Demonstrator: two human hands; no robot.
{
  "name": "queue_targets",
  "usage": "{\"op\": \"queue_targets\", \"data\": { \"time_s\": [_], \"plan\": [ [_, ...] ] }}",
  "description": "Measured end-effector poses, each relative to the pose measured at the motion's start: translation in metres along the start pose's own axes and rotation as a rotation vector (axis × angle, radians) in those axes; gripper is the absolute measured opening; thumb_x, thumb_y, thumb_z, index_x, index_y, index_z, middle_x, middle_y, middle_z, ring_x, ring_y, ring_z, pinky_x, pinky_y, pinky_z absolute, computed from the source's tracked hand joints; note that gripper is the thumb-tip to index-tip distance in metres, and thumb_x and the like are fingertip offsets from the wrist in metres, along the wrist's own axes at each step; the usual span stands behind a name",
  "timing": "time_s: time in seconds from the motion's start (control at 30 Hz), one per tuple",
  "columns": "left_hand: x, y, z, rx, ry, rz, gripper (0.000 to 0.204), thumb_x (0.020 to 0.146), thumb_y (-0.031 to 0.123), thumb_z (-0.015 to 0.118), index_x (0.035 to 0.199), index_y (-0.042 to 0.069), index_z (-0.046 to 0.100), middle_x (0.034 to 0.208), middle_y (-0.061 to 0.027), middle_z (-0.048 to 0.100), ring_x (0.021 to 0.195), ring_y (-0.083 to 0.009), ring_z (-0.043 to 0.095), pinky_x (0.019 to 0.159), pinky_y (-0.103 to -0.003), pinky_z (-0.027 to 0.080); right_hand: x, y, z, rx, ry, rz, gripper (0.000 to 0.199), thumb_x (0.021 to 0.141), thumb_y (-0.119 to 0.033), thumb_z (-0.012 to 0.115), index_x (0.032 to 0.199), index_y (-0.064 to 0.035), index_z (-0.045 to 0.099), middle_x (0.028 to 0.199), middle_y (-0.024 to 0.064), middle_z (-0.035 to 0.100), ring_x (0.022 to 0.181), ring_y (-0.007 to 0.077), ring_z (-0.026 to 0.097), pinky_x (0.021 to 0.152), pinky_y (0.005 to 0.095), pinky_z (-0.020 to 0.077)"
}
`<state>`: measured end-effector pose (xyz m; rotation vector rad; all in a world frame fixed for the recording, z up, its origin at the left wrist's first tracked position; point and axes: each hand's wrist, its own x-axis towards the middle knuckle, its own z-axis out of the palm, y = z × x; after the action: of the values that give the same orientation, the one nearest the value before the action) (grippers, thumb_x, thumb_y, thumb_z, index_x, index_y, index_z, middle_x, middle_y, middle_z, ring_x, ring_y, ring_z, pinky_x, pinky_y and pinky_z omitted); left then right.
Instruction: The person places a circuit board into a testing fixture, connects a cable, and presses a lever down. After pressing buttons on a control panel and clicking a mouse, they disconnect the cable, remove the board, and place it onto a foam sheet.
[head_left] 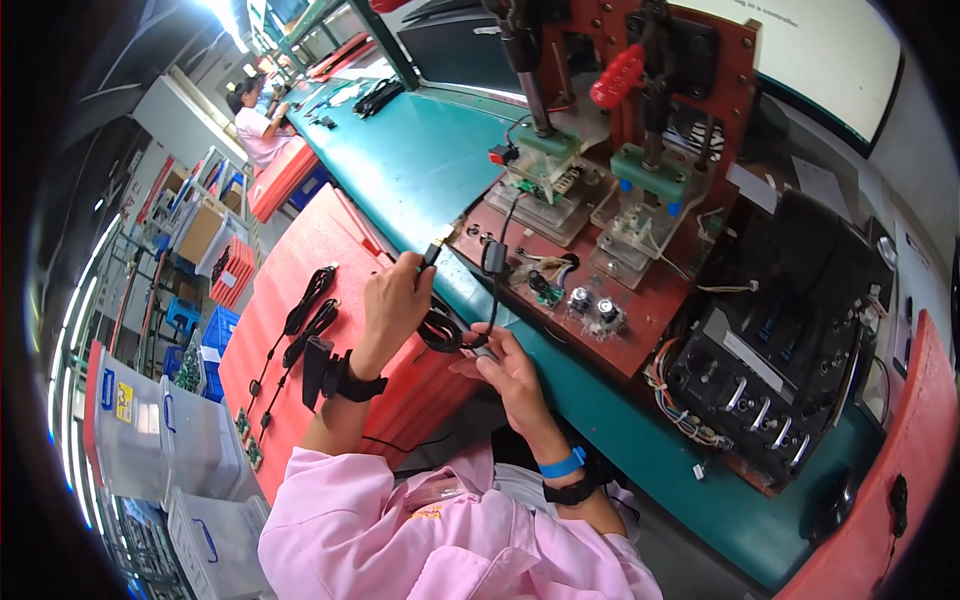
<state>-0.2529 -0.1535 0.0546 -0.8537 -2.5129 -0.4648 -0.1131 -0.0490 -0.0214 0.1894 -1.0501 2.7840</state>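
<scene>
My left hand (395, 300) pinches the plug end of a black USB cable, its metal plug (442, 236) pointing up toward the red test fixture. My right hand (512, 378) is closed near the lower end of the coiled black cable (438, 330), which hangs between both hands. From the coil the cable rises through a black ferrite bead (495, 257) to the fixture's left station, where a small circuit board (545, 185) sits under a green press plate (548, 143). Two more bundled black cables (308, 305) with small green boards lie on the red foam-covered surface at my left.
The red fixture base (610, 335) stands on the green bench (590, 425), with red-handled clamps (618, 78) above. A black control box (755, 380) with metal handles is at right, behind it a monitor (835, 60). Plastic bins (140, 430) stand left; another person (260, 130) sits farther along.
</scene>
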Motion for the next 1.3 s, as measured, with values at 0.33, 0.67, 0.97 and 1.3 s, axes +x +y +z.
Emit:
{"op": "queue_targets", "data": {
  "time_s": [0.33, 0.67, 0.97, 1.3],
  "plan": [
    [0.013, 0.004, -0.008, 0.052, -0.069, 0.027, 0.016, 0.078, 0.017, 0.061, 0.078, 0.003, 0.054, 0.054, -0.0125, 0.052, 0.05, -0.0299, 0.054, 0.046, -0.038, 0.038, 0.002, 0.003, -0.001, -0.001, -0.035, 0.004, 0.042, 0.085, -0.006, 0.044, 0.126, -0.0026, 0.034, 0.116, 0.011, 0.047, 0.096, 0.0226, 0.058, 0.087, 0.0336, 0.0437],
    [0.071, 0.017, -0.041, 0.215, -0.465, 0.256, 0.017, 0.078, 0.021, 0.057, 0.078, 0.004, 0.061, 0.066, -0.0152, 0.059, 0.06, -0.0337, 0.057, 0.054, -0.04, 0.044, -0.007, 0.002, 0.005, -0.047, 0.135, 0.044, 0.044, 0.085, -0.006, 0.046, 0.127, -0.0022, 0.034, 0.12, 0.0129, 0.048, 0.09, 0.0231, 0.06, 0.084, 0.0308, 0.0444],
    [0.116, 0.019, -0.015, -0.024, -0.586, 0.608, 0.02, 0.08, 0.023, 0.053, 0.076, 0.006, 0.063, 0.074, -0.0139, 0.061, 0.073, -0.0323, 0.058, 0.063, -0.04, 0.045, -0.069, -0.076, 0.047, -0.993, 0.334, -0.031, 0.025, 0.082, -0.006, 0.052, 0.105, 0.001, 0.056, 0.093, 0.0111, 0.063, 0.078, 0.0172, 0.062, 0.07, 0.0252, 0.0482],
    [0.105, 0.007, 0.017, -0.078, -0.391, 0.742, 0.016, 0.077, 0.018, 0.053, 0.074, 0.003, 0.058, 0.076, -0.0149, 0.057, 0.077, -0.0334, 0.055, 0.066, -0.042, 0.044, -0.061, -0.151, 0.127, -1.915, 0.285, -0.228, 0.021, 0.078, -0.014, 0.059, 0.096, -0.0023, 0.058, 0.083, 0.0107, 0.063, 0.071, 0.0239, 0.062, 0.062, 0.0299, 0.0473]
  ]
}}
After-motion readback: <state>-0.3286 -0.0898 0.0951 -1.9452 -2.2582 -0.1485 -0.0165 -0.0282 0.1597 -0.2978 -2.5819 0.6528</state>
